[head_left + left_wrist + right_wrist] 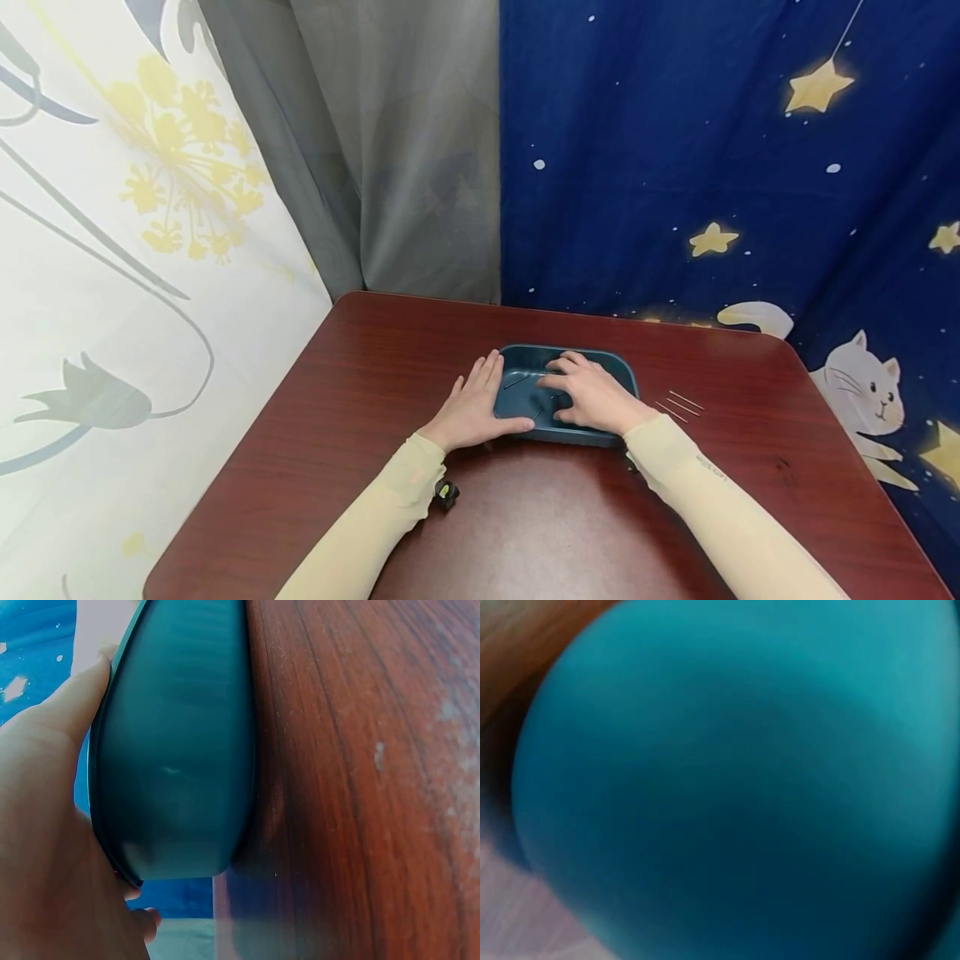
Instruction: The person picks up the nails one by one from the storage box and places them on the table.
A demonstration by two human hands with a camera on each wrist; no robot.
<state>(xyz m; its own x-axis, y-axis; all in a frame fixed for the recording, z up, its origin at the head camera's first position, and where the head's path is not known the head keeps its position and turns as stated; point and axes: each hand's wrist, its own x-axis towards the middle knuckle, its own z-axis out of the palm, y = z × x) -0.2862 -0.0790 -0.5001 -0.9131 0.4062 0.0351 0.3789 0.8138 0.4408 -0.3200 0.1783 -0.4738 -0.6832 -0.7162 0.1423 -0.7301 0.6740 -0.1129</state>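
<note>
Inside the blue tray point(572, 436), a thin stick point(516, 382) lies slantwise between the straight fingers of the left hand point(471, 411), touching the rim, and the parted, bent ones of the right hand point(595, 397), seemingly holding nothing.

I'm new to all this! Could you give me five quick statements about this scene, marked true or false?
1. The left hand touches the tray. True.
2. The right hand lies in the person's lap. False: it reaches into the tray.
3. Three thin sticks lie on the table, to the right of the tray. True.
4. The tray is bright red. False: it is dark blue-green.
5. The blue curtain is printed with yellow stars. True.
</note>
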